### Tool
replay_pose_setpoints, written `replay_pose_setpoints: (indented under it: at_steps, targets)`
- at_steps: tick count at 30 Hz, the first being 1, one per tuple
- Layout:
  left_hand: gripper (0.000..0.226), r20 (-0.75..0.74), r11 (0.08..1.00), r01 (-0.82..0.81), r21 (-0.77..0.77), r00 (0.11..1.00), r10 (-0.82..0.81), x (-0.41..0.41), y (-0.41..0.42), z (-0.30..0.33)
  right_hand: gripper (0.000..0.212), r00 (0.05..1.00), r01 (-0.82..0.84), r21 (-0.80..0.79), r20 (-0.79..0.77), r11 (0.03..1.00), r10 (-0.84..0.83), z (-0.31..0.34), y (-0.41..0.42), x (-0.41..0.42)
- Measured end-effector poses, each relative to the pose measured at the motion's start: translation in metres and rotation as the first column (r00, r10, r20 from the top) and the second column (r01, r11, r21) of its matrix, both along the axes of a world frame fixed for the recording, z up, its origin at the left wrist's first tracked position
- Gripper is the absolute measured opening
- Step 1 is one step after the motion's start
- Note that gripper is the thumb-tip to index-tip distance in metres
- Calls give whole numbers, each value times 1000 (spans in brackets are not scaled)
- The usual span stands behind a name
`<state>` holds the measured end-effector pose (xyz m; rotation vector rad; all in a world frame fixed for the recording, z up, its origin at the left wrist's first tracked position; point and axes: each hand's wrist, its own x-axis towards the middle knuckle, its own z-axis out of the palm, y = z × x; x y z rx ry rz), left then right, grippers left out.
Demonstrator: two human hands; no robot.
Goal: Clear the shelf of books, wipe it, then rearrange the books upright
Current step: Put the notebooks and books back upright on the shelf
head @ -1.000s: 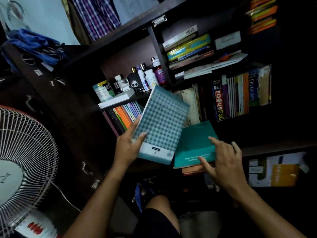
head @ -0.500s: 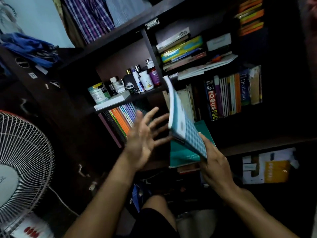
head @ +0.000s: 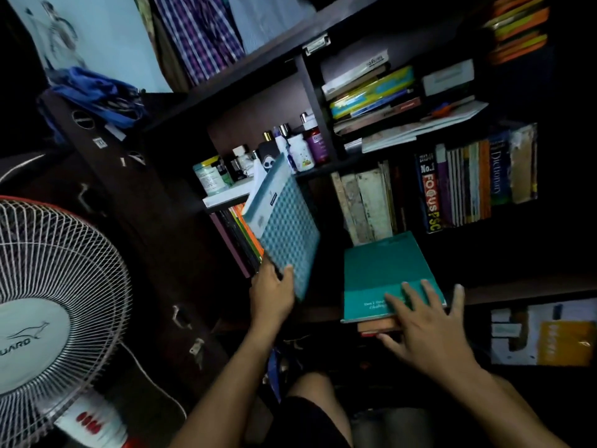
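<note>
A teal checked notebook (head: 284, 231) stands nearly upright against the slanted row of thin books (head: 240, 240) at the left end of the dark shelf (head: 523, 287). My left hand (head: 273, 291) grips its lower edge, thumb on the cover. A green book (head: 384, 273) lies flat on a small stack at the shelf's front edge. On its near corner rest the straight, spread fingers of my right hand (head: 426, 328). Worn pale books (head: 365, 202) and a row of upright books (head: 475, 182) stand further right on the same shelf.
A pedestal fan (head: 55, 299) stands close on the left. Bottles and jars (head: 258, 160) fill the cubby above the notebook. Stacked books and papers (head: 384, 95) lie in the upper right cubby. Boxes (head: 549, 334) sit on the lower shelf at right. My knee (head: 310, 399) is below.
The checked notebook passed from my right hand to my left and moved left, now upright against the slanted books. My right hand dropped onto the green book.
</note>
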<state>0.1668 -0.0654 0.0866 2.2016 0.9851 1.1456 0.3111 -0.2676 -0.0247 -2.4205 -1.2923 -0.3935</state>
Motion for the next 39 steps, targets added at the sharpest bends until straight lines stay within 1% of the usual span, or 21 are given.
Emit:
replay_pose_setpoints:
  at_steps: [1, 2, 5, 7, 10, 13, 16, 18, 21, 23, 25, 26, 27, 30, 33, 35, 39]
  targets:
    - [35, -79, 998, -54, 34, 995, 57, -2, 17, -4, 80, 999, 17, -32, -33, 999, -19, -2, 0, 2]
    - [40, -134, 996, -88, 31, 987, 91, -3, 31, -8, 80, 999, 24, -47, -46, 999, -26, -3, 0, 3]
    - [63, -264, 989, -142, -48, 956, 125, -3, 53, -24, 81, 997, 20, -59, -74, 998, -24, 0, 0, 5]
    - [71, -291, 982, -168, -87, 947, 137, 1, 58, -33, 82, 997, 18, -50, -72, 999, -21, 2, -2, 6]
    - [70, -304, 981, -190, -49, 938, 167, 11, 65, -37, 81, 997, 11, -28, -74, 1000, -13, 2, -3, 7]
    - [68, -342, 989, -147, 6, 929, 140, 22, 76, -41, 81, 998, 6, -21, -62, 1000, -8, 3, -3, 8]
    - [68, -392, 988, -130, 83, 907, 153, 36, 75, -42, 81, 999, 9, 6, -39, 1000, -9, 1, -3, 9]
    - [68, -365, 991, -118, 55, 922, 130, 47, 76, -39, 80, 1000, 8, 23, -24, 1000, -8, -1, -3, 9]
    - [66, -241, 994, -96, -48, 967, 82, 68, 90, -33, 81, 1000, -5, 59, -25, 998, 6, -6, -1, 12]
    - [61, -128, 988, -69, -136, 990, 52, 81, 98, -30, 80, 998, -29, 111, -43, 993, 34, -12, -1, 16]
    - [57, -32, 971, -62, -231, 998, 56, 95, 102, -28, 76, 995, -66, 156, -60, 985, 76, -18, -1, 23]
    - [55, -1, 965, -65, -255, 998, 67, 102, 106, -29, 74, 994, -83, 173, -59, 981, 94, -22, 0, 26]
    - [53, 9, 967, -72, -243, 997, 76, 106, 108, -29, 72, 993, -96, 184, -52, 978, 108, -25, 0, 28]
    - [45, -14, 975, -116, -188, 993, 115, 117, 123, -36, 67, 989, -133, 214, -39, 968, 145, -31, 1, 31]
    - [32, -77, 976, -168, -139, 984, 159, 123, 126, -35, 63, 985, -168, 260, -3, 951, 175, -31, 2, 33]
    - [33, -121, 971, -206, -119, 974, 192, 126, 127, -32, 61, 983, -183, 289, 27, 940, 183, -31, 3, 33]
    - [38, -184, 956, -270, -116, 952, 246, 130, 137, -39, 64, 985, -165, 285, 10, 944, 170, -29, 2, 31]
